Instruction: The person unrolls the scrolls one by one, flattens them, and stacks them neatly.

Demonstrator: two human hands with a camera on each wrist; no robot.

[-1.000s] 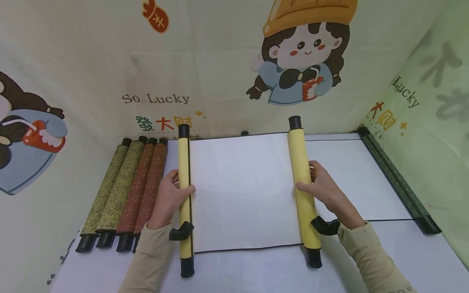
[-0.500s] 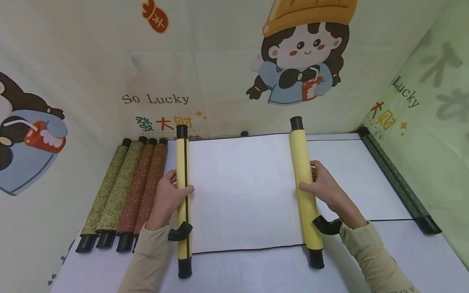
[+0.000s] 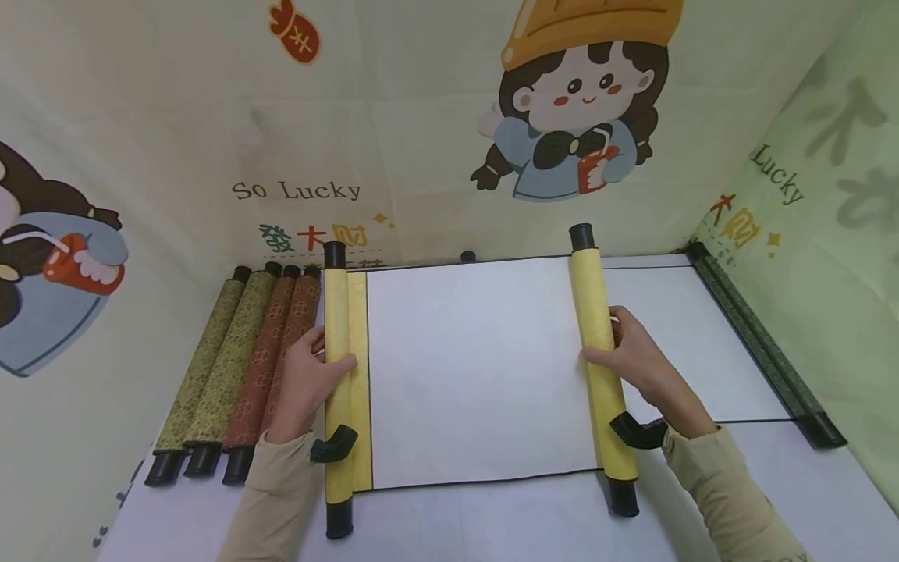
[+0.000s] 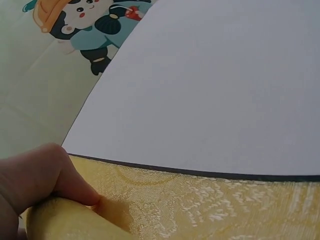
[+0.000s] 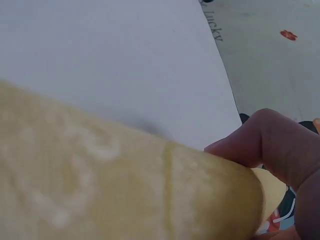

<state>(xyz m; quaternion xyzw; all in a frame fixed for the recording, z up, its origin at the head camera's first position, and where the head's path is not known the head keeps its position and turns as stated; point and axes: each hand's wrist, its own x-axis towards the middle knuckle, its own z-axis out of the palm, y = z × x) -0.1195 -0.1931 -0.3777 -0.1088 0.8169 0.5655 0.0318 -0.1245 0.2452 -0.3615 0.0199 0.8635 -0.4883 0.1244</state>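
A yellow brocade hanging scroll with black end knobs lies partly unrolled, its white paper spread between two rolls. My left hand grips the thin left roll, thumb over its inner side. Beside that roll shows a flat yellow brocade border with a dark line where the paper begins. My right hand holds the thicker right roll, its thumb on the near face and fingers behind. In the left wrist view, the thumb presses at the roll's edge; in the right wrist view, the thumb lies over the roll.
Several rolled scrolls, olive and red, lie side by side at the left. At the right, a green scroll rests beside a white sheet. A printed cloth backdrop rises behind the white table.
The left hand and roll have moved left, laying bare the yellow border. The right hand and roll have shifted right, so the rolls stand farther apart.
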